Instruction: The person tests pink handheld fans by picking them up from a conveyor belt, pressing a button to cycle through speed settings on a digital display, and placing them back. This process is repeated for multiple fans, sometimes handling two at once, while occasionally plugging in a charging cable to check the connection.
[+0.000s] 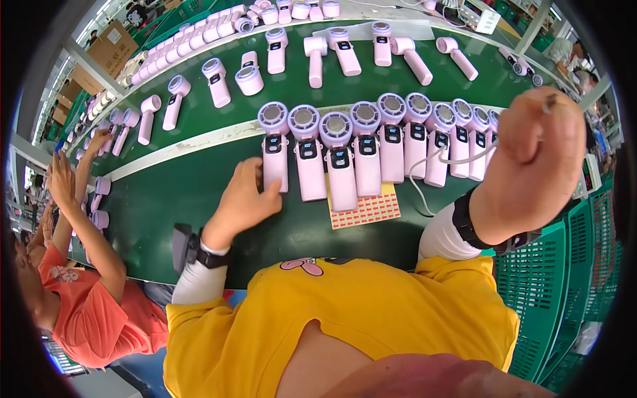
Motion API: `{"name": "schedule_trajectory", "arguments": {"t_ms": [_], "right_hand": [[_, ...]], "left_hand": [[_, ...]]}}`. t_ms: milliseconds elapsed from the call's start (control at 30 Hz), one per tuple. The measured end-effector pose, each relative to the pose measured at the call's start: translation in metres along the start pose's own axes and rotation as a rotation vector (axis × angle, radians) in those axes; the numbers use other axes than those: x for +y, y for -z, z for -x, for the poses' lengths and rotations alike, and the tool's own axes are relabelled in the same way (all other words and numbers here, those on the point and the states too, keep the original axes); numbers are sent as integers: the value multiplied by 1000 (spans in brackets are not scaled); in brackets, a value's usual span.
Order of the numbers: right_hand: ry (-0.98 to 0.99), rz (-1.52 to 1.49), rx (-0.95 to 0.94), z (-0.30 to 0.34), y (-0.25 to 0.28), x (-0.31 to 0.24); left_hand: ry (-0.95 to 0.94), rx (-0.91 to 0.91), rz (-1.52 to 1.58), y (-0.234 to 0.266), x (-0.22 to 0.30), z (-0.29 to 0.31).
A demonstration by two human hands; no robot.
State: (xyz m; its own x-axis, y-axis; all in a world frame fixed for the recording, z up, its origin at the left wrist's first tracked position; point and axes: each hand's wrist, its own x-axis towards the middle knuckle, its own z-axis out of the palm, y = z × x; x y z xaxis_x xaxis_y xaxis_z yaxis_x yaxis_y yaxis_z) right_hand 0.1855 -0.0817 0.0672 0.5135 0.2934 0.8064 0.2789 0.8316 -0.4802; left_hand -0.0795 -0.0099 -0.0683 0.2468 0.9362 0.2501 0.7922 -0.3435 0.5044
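My left hand [244,199] is at the lower end of the leftmost pink handheld fan [274,166]. Its fingers press the fan's left side while the thumb lies over the bottom. My right hand [541,159] is raised close to the camera, its fingers curled and closed. A small dark bit shows at the fingertips, too small to make out. A white cable [419,192] loops over the fans and passes behind that hand. Several more fans [342,176] lie side by side, round purple heads away from me, small displays lit. A sheet of red arrow stickers [363,215] lies partly under them.
Beyond a pale ledge [199,142], more pink fans [217,83] lie spread on a green surface [292,83]. Another person's arm [86,225] reaches in at the left. Green plastic crates [531,285] stand by my right side. Cardboard boxes [106,56] are at the far left.
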Motion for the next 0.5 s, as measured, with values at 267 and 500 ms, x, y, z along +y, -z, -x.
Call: {"name": "schedule_trajectory", "arguments": {"t_ms": [267,500], "right_hand": [[-82,146,-214,10,-17,-13],[7,82,-607,48,-61,56]], "left_hand": [[261,-116,99,7,12,-22],[-206,51,528,34,51,21]]}}
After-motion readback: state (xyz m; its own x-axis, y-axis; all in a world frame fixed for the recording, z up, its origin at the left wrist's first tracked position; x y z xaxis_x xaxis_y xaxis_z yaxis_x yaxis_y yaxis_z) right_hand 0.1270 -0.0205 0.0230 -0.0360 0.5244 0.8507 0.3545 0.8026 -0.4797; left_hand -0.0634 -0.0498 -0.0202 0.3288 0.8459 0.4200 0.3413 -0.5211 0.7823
